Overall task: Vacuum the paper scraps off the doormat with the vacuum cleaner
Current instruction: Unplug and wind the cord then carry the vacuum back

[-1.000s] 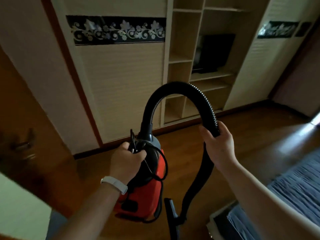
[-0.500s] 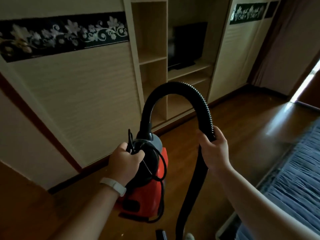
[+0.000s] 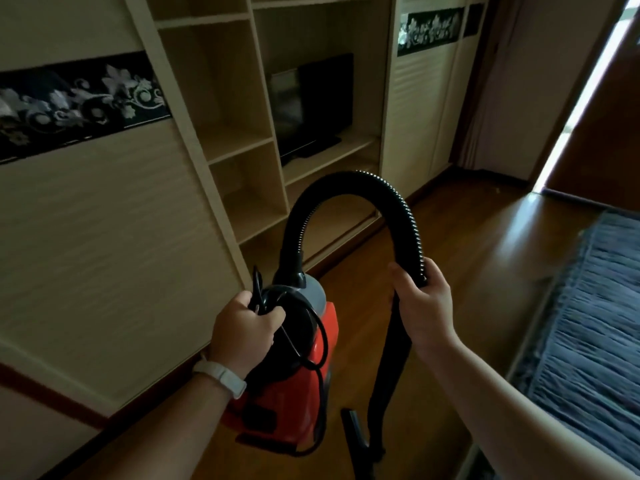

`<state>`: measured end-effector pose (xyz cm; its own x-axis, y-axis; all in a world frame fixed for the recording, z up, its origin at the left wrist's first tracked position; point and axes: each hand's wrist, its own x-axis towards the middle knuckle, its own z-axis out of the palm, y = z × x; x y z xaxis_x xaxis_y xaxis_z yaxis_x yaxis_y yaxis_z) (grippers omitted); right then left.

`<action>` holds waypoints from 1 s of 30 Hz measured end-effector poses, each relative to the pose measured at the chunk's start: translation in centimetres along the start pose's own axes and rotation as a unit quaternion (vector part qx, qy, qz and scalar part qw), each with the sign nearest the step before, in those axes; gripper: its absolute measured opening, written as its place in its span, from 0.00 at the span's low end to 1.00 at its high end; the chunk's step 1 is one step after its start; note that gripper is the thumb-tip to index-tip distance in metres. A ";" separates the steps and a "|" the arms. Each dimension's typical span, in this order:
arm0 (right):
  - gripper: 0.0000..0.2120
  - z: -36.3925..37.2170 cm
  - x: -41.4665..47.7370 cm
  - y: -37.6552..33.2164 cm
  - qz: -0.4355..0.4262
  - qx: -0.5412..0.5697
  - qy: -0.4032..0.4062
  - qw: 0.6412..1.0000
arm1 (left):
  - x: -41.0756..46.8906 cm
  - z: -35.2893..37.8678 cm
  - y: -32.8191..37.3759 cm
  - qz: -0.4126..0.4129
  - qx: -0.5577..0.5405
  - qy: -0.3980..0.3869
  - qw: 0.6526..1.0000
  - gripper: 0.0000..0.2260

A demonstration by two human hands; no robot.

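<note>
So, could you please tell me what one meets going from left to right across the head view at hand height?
Wardrobe door → left hand → vacuum cleaner → right hand → grey bedspread.

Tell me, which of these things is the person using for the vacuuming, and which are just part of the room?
In use:
- red vacuum cleaner, carried by the left hand
- black hose, gripped by the right hand
- nozzle hanging low

Just around:
- television on the shelf unit
- blue bedding

No doormat or paper scraps in view.
</note>
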<state>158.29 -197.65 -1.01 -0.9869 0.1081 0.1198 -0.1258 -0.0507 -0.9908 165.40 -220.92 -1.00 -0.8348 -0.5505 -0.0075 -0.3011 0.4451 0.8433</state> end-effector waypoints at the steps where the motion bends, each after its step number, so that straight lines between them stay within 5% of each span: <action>1: 0.04 -0.2 1.0 0.1 -0.004 -0.004 0.008 1.000 | 1.1 0.7 0.5 0.006 0.000 -0.008 1.000 0.11; 23: 0.05 5.2 24.4 2.5 -0.042 -0.145 0.205 0.967 | 33.3 13.6 6.6 0.091 -0.042 -0.189 0.977 0.08; 30: 0.05 3.9 28.4 3.3 -0.048 -0.184 0.248 0.950 | 38.6 17.7 9.1 0.146 -0.002 -0.194 0.970 0.07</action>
<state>129.50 -198.60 -0.65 -0.7920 0.5545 0.2556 -0.0785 0.3227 -0.9432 122.27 -225.61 -3.18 -0.9951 -0.0940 0.0307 -0.0249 0.5388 0.8420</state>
